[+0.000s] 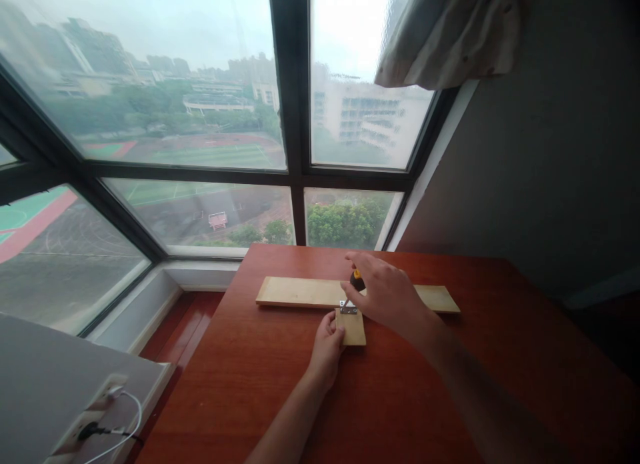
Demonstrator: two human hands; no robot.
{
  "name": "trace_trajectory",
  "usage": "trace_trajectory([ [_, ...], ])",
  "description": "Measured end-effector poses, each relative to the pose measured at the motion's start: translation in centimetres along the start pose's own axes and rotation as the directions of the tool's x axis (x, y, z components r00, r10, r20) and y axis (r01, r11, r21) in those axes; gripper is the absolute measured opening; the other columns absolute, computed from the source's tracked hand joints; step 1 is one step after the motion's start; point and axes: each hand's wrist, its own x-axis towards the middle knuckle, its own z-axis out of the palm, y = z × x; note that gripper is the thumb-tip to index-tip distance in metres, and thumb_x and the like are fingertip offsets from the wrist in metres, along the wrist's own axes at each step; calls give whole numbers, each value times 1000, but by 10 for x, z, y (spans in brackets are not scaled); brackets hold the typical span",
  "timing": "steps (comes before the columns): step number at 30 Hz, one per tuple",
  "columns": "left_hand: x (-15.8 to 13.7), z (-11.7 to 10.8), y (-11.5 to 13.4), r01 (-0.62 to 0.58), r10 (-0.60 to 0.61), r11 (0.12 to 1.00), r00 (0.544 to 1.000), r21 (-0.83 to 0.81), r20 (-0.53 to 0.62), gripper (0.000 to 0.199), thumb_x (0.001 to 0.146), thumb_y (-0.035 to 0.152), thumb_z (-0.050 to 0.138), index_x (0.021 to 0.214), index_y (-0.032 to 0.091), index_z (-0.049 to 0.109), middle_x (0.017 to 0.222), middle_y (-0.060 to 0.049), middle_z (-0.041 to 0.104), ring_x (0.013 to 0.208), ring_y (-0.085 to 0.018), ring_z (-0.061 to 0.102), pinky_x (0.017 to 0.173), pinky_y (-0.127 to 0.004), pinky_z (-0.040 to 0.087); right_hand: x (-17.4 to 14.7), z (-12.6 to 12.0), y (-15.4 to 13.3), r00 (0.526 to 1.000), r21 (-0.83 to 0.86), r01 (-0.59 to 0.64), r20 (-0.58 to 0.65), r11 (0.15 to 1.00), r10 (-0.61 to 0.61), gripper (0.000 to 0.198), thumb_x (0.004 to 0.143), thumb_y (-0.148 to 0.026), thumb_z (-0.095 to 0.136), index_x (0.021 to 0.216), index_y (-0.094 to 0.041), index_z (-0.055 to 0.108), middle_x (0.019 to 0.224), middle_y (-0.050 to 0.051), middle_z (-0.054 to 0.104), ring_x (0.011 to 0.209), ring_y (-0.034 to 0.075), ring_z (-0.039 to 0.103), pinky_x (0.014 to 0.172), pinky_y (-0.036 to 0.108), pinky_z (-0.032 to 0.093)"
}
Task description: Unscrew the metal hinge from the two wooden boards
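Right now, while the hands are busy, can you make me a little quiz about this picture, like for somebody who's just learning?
1. True or false: the left hand is holding the small wooden block.

2. Pick one. Seen by the person, where is the long board?
A) Nearer than the small wooden block
B) Beyond the small wooden block
C) On top of the small wooden block

3. Fill the gap: the tool handle at the right hand is black and ____.

Key: 1. True. 2. B. 3. Yellow.
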Motion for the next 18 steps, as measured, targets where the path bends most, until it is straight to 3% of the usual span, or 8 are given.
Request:
trace_trajectory([
  [5, 1, -1, -1, -2, 2, 1000, 1000, 4, 9, 55, 63, 25, 76, 114, 15, 57, 98, -10, 72, 88, -23, 67, 73, -28, 50, 2, 0, 0, 1000, -27, -28, -6, 999, 28, 41, 94, -35, 40, 131, -23, 51, 124, 6, 66, 98, 25, 67, 78, 36, 49],
  [10, 1, -2, -2, -4, 4, 1000, 1000, 13, 1, 56, 62, 25, 77, 114, 15, 58, 97, -10, 72, 85, -23, 68, 71, -27, 49, -1, -2, 0, 1000, -2, 18, -23, 1000, -18, 46, 83, -26, 49, 129, -24, 51, 124, 4, 65, 98, 24, 66, 77, 33, 49],
  [18, 3, -2, -4, -6, 6, 1000, 1000, 1, 13, 57, 62, 24, 76, 115, 15, 57, 98, -10, 72, 87, -23, 68, 73, -28, 50, 1, -1, 1, 1000, -29, -31, 6, 999, 31, 39, 93, -39, 42, 127, -24, 54, 122, 6, 67, 97, 24, 67, 75, 34, 49],
])
